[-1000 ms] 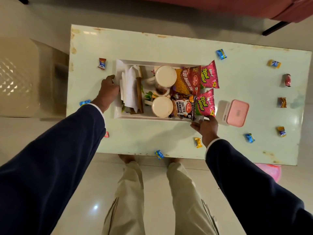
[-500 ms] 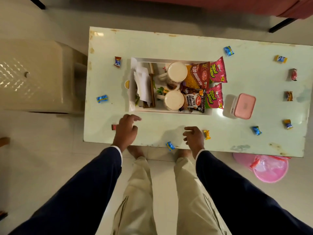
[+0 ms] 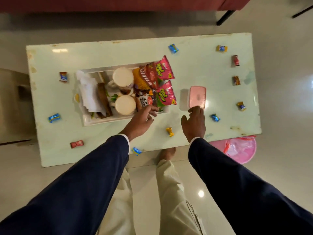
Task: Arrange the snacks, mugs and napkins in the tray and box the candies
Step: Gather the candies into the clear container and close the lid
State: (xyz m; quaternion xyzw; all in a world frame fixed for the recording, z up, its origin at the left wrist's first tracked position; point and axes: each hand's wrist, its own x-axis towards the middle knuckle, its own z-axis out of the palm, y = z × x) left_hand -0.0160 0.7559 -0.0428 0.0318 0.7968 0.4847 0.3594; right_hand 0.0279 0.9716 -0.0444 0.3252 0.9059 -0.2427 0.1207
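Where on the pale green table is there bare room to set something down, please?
Free: the far left corner of the pale green table, beyond the white tray; also between tray and red-wrapped candy. Crowded: around the pink lidded box, both hands and scattered candies.

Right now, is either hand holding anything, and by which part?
Nothing is clearly held. The left hand reaches to the tray's near right corner; the right hand's fingertips touch the pink box's near edge.
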